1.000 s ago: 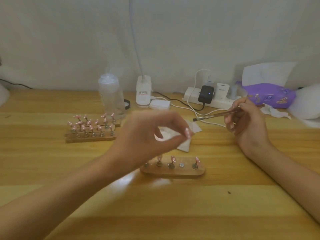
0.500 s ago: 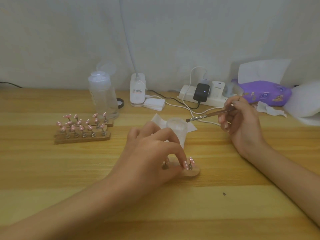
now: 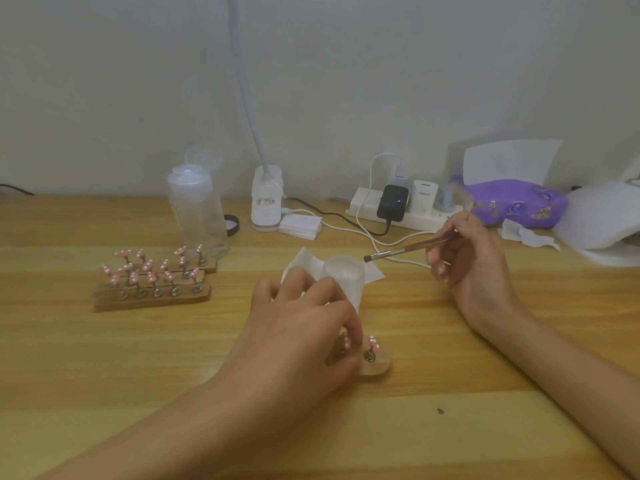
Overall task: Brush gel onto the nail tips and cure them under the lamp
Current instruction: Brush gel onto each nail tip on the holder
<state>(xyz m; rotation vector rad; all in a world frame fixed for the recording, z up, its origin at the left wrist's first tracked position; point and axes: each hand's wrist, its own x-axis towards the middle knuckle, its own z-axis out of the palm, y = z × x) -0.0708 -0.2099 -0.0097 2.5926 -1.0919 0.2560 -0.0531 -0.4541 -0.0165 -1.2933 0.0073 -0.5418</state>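
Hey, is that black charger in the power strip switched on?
On: a small blue light glows on the face of the black charger, which is plugged into the power strip.

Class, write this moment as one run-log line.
left hand: pinches nail tip on near holder | right hand: holds brush, bristles near small jar

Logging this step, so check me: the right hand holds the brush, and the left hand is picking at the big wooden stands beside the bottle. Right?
Not quite. The right hand does hold the brush, but the left hand pinches a nail tip on the small wooden stand in front of the jar, not the stands by the bottle. The head view shows it.
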